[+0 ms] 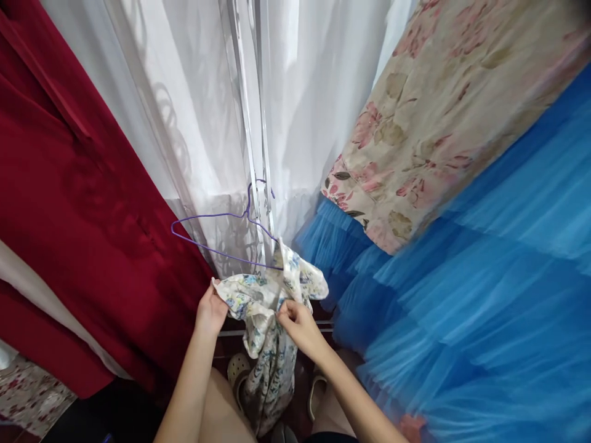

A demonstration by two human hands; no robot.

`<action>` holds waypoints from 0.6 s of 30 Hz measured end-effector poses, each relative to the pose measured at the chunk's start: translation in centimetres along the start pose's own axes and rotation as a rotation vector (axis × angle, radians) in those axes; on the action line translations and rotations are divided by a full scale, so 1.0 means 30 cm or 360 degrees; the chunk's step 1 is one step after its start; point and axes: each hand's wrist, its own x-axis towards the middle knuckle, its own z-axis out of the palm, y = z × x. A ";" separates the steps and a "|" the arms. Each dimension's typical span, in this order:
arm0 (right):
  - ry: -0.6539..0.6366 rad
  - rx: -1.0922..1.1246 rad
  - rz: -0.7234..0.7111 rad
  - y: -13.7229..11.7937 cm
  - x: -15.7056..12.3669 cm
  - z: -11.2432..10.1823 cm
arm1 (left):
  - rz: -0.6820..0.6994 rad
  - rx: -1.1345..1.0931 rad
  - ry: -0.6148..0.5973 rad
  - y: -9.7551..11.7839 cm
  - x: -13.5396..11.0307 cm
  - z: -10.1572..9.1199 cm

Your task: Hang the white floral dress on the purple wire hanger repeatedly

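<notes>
A white garment with a blue floral print (265, 332) hangs down in front of me, partly draped over one end of a purple wire hanger (210, 234). My left hand (210, 311) pinches the garment's left edge. My right hand (298, 323) is closed on the fabric near its middle. The hanger's hook (256, 194) is caught on a sheer white curtain fold behind it. The lower part of the garment falls between my arms.
A dark red garment (78, 203) hangs at the left. Sheer white curtains (194, 111) fill the middle back. A floral cream dress (443, 117) and a blue tulle skirt (484, 295) crowd the right. Light sandals (237, 369) lie on the floor below.
</notes>
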 end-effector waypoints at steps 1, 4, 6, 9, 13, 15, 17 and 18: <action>-0.0019 -0.0100 0.0008 0.022 -0.022 -0.026 | 0.0002 0.0022 -0.0093 -0.016 -0.044 0.021; -0.0249 -0.0308 -0.0178 0.019 -0.094 -0.084 | 0.0054 0.0415 -0.0659 -0.030 -0.196 0.105; -0.0437 -0.0185 -0.0275 -0.022 -0.135 -0.095 | 0.0134 0.0889 -0.1118 -0.023 -0.290 0.172; -0.0580 0.0150 -0.0148 -0.088 -0.173 -0.095 | 0.0417 0.1355 -0.1450 -0.016 -0.370 0.248; -0.0722 0.0315 -0.0001 -0.156 -0.196 -0.172 | 0.0238 0.1328 -0.1783 -0.068 -0.371 0.245; -0.0810 0.0297 -0.0007 -0.188 -0.201 -0.259 | -0.0144 0.1213 -0.1959 -0.118 -0.369 0.205; -0.0806 0.0191 0.0002 -0.213 -0.197 -0.369 | -0.0419 0.1226 -0.2018 -0.162 -0.378 0.157; -0.0750 0.0119 0.0026 -0.221 -0.188 -0.429 | -0.0467 0.1287 -0.1992 -0.176 -0.384 0.134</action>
